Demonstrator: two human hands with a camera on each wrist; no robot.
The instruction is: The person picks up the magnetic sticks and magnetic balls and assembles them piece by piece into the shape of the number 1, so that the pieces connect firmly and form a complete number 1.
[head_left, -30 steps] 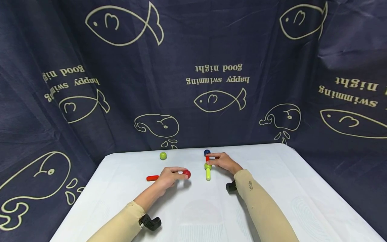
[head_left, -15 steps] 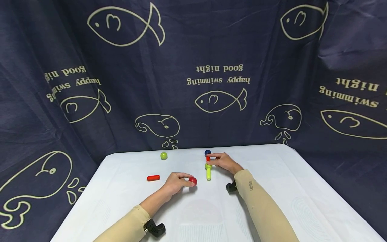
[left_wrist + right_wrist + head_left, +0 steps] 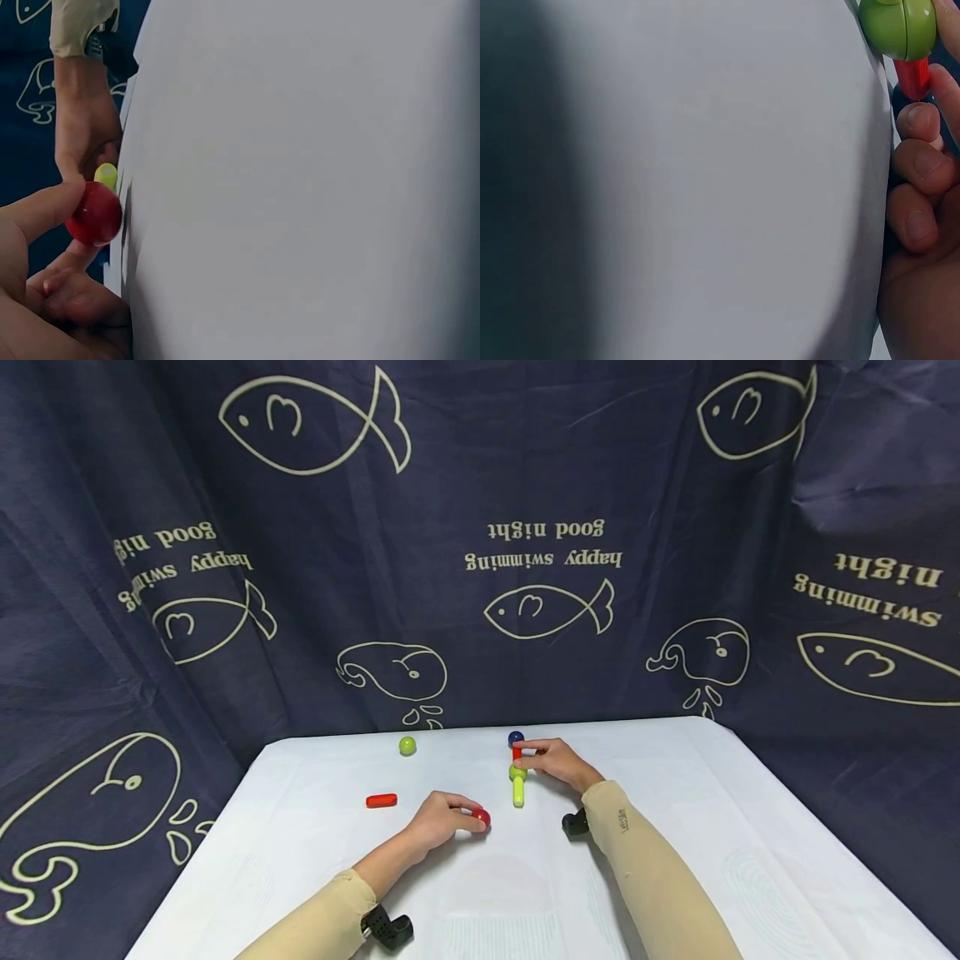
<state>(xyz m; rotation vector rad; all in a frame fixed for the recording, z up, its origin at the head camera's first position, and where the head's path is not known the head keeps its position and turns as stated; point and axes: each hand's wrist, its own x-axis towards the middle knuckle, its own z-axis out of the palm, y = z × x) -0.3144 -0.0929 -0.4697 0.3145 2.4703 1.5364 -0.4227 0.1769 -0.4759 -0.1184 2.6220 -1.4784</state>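
My left hand (image 3: 442, 818) pinches a shiny red ball (image 3: 482, 817) between thumb and fingers, low over the white cloth. In the left wrist view the red ball (image 3: 97, 214) partly covers a yellow-green stick behind it. A joined-looking row runs toward me: a dark blue ball (image 3: 516, 738), a short red stick (image 3: 517, 753), a green ball (image 3: 517, 772) and the yellow-green stick (image 3: 518, 792). My right hand (image 3: 555, 760) holds this row at the red stick, its thumb by the green ball. The right wrist view shows a seam on the green ball (image 3: 900, 28).
A loose green ball (image 3: 407, 746) lies near the table's far edge. Another red stick (image 3: 382, 801) lies to the left of my left hand. Behind the white-covered table (image 3: 300, 827) hangs a dark blue curtain (image 3: 450, 527) with fish drawings.
My left hand has carried the red ball to the right and nearer to me, just front-left of the row, uncovering the loose red stick fully. My right hand stays in place.
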